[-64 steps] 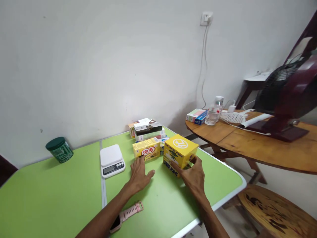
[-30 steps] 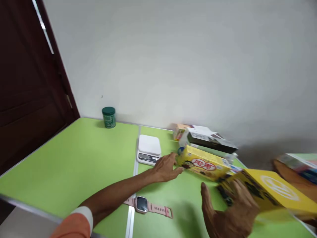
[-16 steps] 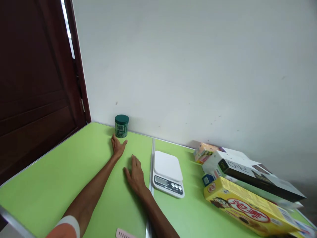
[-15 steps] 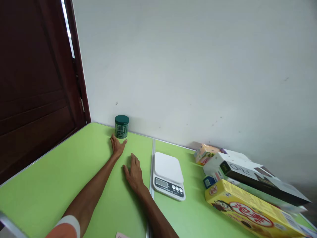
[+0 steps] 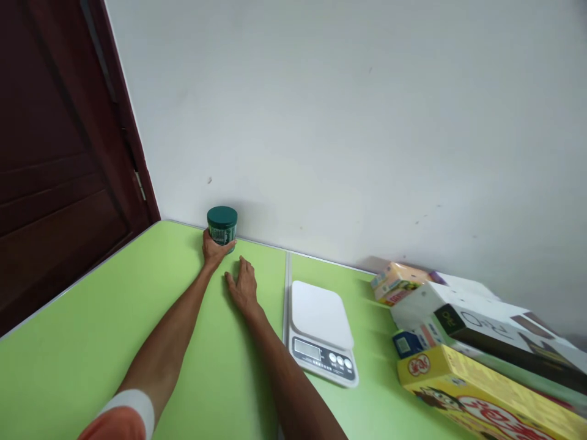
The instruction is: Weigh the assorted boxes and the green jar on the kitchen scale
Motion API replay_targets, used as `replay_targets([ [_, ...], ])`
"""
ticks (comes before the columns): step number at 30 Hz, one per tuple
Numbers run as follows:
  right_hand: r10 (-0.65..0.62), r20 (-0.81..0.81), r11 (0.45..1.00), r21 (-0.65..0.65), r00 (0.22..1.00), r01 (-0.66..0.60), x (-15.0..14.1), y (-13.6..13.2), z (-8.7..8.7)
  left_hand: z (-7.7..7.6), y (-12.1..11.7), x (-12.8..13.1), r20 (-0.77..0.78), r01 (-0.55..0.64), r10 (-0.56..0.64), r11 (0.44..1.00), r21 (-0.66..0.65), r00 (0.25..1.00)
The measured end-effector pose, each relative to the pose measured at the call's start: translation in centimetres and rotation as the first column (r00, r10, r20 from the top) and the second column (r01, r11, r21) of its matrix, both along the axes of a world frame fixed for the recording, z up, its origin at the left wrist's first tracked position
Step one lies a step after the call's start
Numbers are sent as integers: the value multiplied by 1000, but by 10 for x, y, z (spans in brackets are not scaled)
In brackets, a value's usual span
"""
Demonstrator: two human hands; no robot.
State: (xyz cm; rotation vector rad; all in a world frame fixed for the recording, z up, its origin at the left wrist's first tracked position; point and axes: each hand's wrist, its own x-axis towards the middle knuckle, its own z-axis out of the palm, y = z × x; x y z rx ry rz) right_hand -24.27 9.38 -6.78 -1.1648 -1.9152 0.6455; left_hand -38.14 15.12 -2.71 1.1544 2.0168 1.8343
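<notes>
A green jar (image 5: pixel 222 218) with a dark green lid stands upright at the back of the table, close to the wall. My left hand (image 5: pixel 214 249) is wrapped round its lower part, fingers on the left side and thumb across the front right. Just to the right and nearer me, my right hand (image 5: pixel 244 286) is low over the table, its thumb apart from the fingers and nothing in it. A white kitchen scale (image 5: pixel 321 318) lies right of my right forearm, with nothing on its platform.
On the right lie a yellow box (image 5: pixel 477 391), a black-and-white box (image 5: pixel 499 342), a small dark blue box (image 5: pixel 407 343) and an orange box (image 5: pixel 394 282). The green table (image 5: pixel 114 324) meets a pale wall behind; a dark wooden door (image 5: pixel 59 183) is at left.
My left hand has moved forward and closed round the jar. My right hand has also moved forward. The view has shifted slightly, so the scale and boxes appear farther right.
</notes>
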Motion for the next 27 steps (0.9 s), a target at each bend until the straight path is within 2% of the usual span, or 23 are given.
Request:
replay_targets([
  [4, -21, 0, 999, -45, 1000, 21, 0, -4, 7, 2, -38, 7, -17, 102, -103, 994, -42, 995],
  [8, 3, -38, 1000, -18, 999, -4, 6, -17, 17, 2, -88, 17, -13, 220, -221, 974, -52, 975],
  [13, 71, -98, 996, -56, 993, -77, 26, -58, 29, 6, -148, 31, -3, 231, -231, 972, -43, 973],
  [16, 31, -115, 998, -58, 993, -37, 44, -88, 38, 13, -174, 45, -29, 282, -284, 958, -44, 958],
  [18, -16, -131, 1000, -4, 991, 16, 61, -106, 45, 22, -183, 60, -24, 342, -342, 939, -26, 939],
  [21, -92, -160, 988, 108, 983, 110, 98, -123, 60, 39, -184, 94, -10, 455, -455, 890, 0, 890],
  [24, -187, -160, 955, 203, 969, 218, 143, -125, 73, 54, -174, 137, -11, 539, -539, 842, 12, 842],
  [27, -268, -124, 919, 267, 956, 292, 184, -120, 75, 58, -162, 178, -30, 586, -586, 810, 2, 810],
])
